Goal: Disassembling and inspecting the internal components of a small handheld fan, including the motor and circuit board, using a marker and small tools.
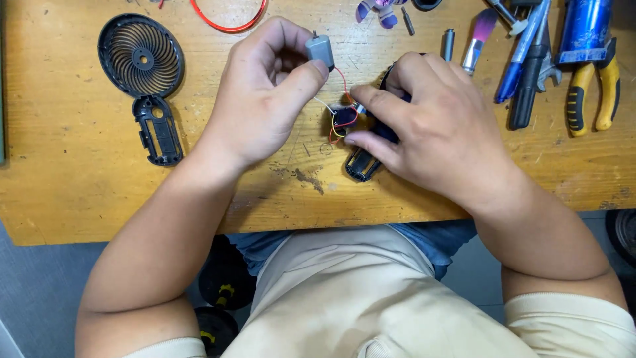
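Note:
My left hand [265, 86] pinches a small grey motor [320, 49] between thumb and fingers, lifted a little above the wooden table [66, 185]. Thin red, white and yellow wires [339, 106] run from the motor down to a dark fan handle body [363, 162]. My right hand [430, 129] grips that handle body against the table, index finger pointing at the small circuit board where the wires meet. Most of the handle is hidden under my right hand.
A black round fan grille with its handle shell [142, 73] lies at the left. At the back right lie yellow-handled pliers [593, 93], a blue cylinder [586, 26], a blue pen [523, 53], a small brush [478, 36] and a red wire loop [228, 23].

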